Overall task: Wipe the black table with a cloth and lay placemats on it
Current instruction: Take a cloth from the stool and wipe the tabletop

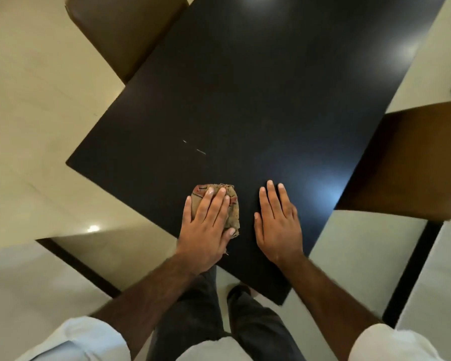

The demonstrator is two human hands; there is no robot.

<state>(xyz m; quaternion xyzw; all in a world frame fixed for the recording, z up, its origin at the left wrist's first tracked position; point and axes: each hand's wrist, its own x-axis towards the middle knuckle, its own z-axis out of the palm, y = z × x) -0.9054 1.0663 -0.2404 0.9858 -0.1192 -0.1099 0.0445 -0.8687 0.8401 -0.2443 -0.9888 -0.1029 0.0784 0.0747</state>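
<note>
Near the front corner of the black worktop [245, 100], the left hand [206, 225] lies palm-down on a bunched cloth [233, 214]. Its grip is spread flat: the fingers are straight and press the cloth onto the surface, with the thumb along the cloth's near right edge. The cloth is a coarse tan weave with reddish and dark markings and frayed threads at its far edge, crumpled into a rough pad that shows around the fingertips. Just beside it, apart from the cloth, the right hand [277, 225] rests flat on the bare worktop, its grip also spread, fingers straight and close together.

The worktop is smooth, matte-dark and rectangular, with soft patches of reflected light and two thin pale marks [194, 147] beyond the cloth; whether they are scratches or crumbs is hard to say. A brown padded chair [120, 29] stands at its far left edge and another brown chair [406, 162] at its right side. Below lies a glossy cream floor [24, 100]. White sleeves [84, 340] and dark trousers [193, 321] fill the bottom of the view.
</note>
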